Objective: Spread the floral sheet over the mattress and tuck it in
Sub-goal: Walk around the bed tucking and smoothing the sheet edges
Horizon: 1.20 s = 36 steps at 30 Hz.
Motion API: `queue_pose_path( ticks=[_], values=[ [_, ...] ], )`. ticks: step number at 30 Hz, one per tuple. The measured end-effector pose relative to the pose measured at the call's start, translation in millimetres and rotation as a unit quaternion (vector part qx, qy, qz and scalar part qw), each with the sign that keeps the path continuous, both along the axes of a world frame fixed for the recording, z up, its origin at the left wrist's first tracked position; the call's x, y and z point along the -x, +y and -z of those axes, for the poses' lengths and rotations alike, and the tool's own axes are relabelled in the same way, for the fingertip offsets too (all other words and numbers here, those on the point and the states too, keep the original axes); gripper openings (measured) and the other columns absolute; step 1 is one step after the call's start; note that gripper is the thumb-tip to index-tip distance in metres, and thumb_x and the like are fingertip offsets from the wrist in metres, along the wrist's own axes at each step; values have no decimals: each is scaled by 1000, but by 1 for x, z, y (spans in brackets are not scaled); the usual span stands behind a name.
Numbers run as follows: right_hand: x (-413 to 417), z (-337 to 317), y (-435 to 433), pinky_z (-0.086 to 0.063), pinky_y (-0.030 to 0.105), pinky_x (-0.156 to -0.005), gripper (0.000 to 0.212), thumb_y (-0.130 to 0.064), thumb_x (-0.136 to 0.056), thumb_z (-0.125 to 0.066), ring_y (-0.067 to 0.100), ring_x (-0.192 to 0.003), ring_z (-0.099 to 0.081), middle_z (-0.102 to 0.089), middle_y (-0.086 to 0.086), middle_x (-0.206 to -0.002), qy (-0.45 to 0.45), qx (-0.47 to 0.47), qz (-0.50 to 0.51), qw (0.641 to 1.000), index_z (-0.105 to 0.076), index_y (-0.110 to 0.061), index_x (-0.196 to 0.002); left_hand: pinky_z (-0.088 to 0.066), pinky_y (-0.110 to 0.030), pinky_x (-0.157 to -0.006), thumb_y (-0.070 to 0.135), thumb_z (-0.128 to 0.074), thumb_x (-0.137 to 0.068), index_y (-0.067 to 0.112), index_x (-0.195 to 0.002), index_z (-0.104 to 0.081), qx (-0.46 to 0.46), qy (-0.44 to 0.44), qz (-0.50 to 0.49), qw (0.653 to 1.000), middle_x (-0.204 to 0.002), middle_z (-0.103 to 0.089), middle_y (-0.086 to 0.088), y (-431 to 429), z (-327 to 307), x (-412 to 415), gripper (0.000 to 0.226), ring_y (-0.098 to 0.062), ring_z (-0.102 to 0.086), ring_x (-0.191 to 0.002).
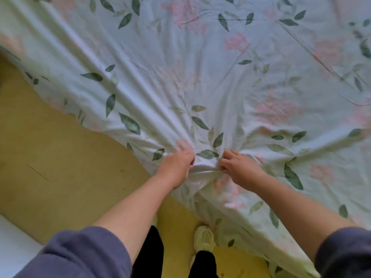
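Floral sheet (pixel 200 77) covers the mattress, near edge overhanging. Left hand (pixel 176 163) and right hand (pixel 239 167) each clench bunched fabric there. Soft, light, limp; best gripped along the hem.

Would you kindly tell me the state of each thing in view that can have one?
floral sheet: spread across the bed, wrinkled, bunched at the near corner, edge hanging loose, not yet tucked.
left hand: fingers curled, grips the bunched sheet.
right hand: fingers curled, grips the same bunch.
left sleeve: pushed up, forearm bare.
right sleeve: pushed up, forearm bare.
shoe: planted on the floor.
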State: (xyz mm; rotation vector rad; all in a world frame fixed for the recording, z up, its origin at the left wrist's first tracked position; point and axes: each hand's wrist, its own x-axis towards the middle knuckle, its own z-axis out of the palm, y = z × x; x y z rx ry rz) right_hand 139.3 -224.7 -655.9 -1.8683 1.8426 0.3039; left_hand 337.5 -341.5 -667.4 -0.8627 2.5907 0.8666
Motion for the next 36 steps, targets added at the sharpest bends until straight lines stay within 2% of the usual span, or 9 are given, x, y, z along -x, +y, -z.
queue_pose_path(
  ticks=[6, 10, 14, 21, 25, 27, 30, 32, 36],
  values=[
    [22, -16, 41, -39, 38, -97, 36, -38, -90, -58, 25, -121, -45, -47, 0, -127, 20, -49, 10, 999, -50, -23, -122, -44, -40, -83, 30, -51, -92, 16, -113, -49, 62, -75, -59, 994, -118, -53, -6, 53, -5, 29, 25, -26, -52, -105],
    [52, -6, 126, -50, 35, -81, 57, -44, -83, -65, 27, -113, -46, -42, 3, -129, 113, -140, 87, 980, -40, -21, -129, -40, -40, -92, 49, -56, -86, 15, -132, -40, 61, -114, 10, 992, -130, -45, -7, 125, -3, 59, 60, -27, -44, -117],
    [73, 2, 198, -51, 32, -77, 57, -29, -87, -62, 27, -114, -44, -39, 4, -129, 183, -169, 170, 953, -33, -18, -136, -34, -43, -101, 56, -57, -83, 12, -136, -35, 78, -98, 0, 992, -139, -39, -10, 185, 9, 93, 72, -29, -36, -127],
    [87, 0, 258, -36, 29, -63, 34, -5, -91, -51, 22, -108, -52, -48, 3, -120, 232, -166, 182, 941, -46, -16, -122, -38, -39, -88, 6, -50, -89, 14, -118, -48, 106, -99, 21, 989, -119, -54, -7, 231, 16, 139, 30, -28, -50, -111],
    [104, -3, 282, -34, 31, -63, 31, -3, -89, -47, 22, -103, -53, -50, 2, -115, 191, -133, 156, 960, -47, -16, -118, -39, -33, -57, 3, -65, -74, 13, -82, -58, 93, -10, 78, 993, -78, -62, -9, 239, 11, 141, 15, -30, -61, -69],
    [118, -7, 311, -36, 31, -63, 28, -5, -91, -43, 22, -103, -54, -50, 1, -114, 184, -145, 182, 955, -46, -16, -117, -30, -34, -54, -1, -59, -75, 13, -82, -55, 72, -12, 107, 992, -78, -60, -10, 263, 1, 147, 15, -33, -61, -69],
    [149, -9, 364, -43, 33, -70, 28, -23, -98, -38, 25, -109, -55, -50, 4, -124, 164, -175, 344, 908, -42, -15, -124, -31, -35, -63, 5, -48, -87, 15, -97, -52, 63, -40, 90, 993, -96, -60, -7, 302, -12, 171, 14, -31, -60, -87],
    [176, -7, 401, -43, 36, -78, 58, -52, -95, -39, 29, -118, -52, -44, 9, -137, 157, -219, 472, 839, -34, -11, -137, -39, -35, -73, 23, -45, -95, 15, -111, -48, 81, -76, 80, 991, -110, -56, -5, 340, -9, 195, 18, -27, -57, -99],
    [210, -2, 455, -44, 38, -88, 89, -66, -88, -44, 33, -127, -44, -29, 14, -148, 116, -230, 598, 759, -19, -2, -146, -44, -38, -85, 62, -51, -84, 14, -129, -36, 62, -121, 58, 989, -124, -44, -7, 433, -4, 245, 67, -27, -46, -113]
  ],
)
